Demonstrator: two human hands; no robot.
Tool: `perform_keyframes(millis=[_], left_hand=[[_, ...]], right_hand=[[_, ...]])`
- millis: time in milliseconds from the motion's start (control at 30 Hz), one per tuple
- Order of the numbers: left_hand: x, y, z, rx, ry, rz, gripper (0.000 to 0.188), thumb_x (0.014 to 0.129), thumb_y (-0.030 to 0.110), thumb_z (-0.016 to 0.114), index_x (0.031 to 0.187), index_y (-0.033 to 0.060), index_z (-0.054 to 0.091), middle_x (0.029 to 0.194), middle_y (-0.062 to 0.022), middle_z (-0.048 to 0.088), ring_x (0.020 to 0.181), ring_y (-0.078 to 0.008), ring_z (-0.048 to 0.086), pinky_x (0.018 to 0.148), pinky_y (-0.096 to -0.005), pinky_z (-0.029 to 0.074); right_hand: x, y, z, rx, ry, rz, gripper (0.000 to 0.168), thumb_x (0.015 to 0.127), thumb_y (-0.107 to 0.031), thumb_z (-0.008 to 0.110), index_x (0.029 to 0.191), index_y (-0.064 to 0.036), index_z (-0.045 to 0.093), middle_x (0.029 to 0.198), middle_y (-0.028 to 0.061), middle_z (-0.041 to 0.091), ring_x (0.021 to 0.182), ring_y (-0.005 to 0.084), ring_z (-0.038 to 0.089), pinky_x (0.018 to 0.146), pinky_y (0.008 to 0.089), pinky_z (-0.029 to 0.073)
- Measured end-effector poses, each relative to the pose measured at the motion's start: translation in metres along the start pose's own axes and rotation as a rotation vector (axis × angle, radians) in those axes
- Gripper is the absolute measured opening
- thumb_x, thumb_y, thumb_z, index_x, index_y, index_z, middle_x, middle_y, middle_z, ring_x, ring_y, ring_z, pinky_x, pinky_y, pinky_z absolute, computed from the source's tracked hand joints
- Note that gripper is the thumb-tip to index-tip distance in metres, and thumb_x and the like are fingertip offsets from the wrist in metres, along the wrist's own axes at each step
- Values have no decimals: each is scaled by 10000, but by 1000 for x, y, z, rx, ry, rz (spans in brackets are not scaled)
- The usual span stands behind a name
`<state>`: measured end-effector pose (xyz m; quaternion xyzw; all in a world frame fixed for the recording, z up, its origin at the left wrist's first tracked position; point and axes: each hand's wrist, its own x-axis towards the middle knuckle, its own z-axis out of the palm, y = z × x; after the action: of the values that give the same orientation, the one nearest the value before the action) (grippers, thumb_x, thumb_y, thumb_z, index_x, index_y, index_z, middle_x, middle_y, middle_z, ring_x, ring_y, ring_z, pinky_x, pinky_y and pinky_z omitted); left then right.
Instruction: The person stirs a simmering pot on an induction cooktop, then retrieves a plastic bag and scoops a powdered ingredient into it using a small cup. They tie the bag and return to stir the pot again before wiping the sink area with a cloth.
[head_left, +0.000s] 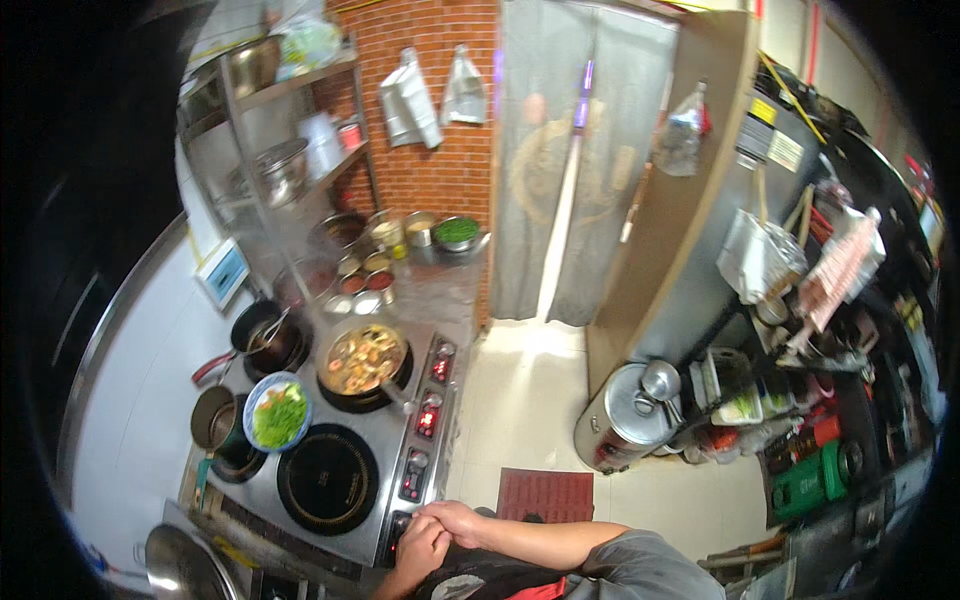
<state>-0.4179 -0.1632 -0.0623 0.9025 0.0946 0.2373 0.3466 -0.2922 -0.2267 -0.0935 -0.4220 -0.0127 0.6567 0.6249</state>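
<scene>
My left hand (422, 546) and my right hand (453, 520) are clasped together at the front edge of the induction cooktop (401, 442). They are beside its nearest control knob panel, and I see no object between them. Farther along, a pan (365, 360) of stew or soup with chunky pieces sits on a burner, its handle pointing toward the control side. A blue-rimmed bowl (277, 412) of chopped greens and some orange pieces stands between the burners. Closest to my hands is a bare black burner (328, 478).
A dark saucepan (262, 330) with a utensil and a small pot (214, 418) stand along the wall side. Condiment tins (379, 281) and a bowl of chopped green herbs (457, 232) stand beyond. A steel barrel pot (626, 420) with a ladle on its lid stands across the aisle, near a red mat (546, 495).
</scene>
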Motion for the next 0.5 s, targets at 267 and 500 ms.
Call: perform_keyframes(millis=[267, 500], left_hand=[[2, -21, 5, -266, -288, -219, 214, 951, 204, 651, 872, 14, 714, 805, -151, 703, 722, -287, 689, 663, -375, 530], [45, 13, -84, -448, -92, -336, 127, 884, 42, 656, 764, -1, 660, 774, -83, 699, 725, -145, 654, 683, -293, 512]], right_hand=[[-26, 4, -94, -86, 236, 37, 243, 1011, -223, 531, 1037, -16, 654, 937, 85, 695, 817, 200, 670, 748, 344, 573], [-21, 23, -148, -223, 434, -56, 112, 976, -97, 528, 994, -25, 612, 899, 101, 694, 742, 193, 653, 702, 319, 554]])
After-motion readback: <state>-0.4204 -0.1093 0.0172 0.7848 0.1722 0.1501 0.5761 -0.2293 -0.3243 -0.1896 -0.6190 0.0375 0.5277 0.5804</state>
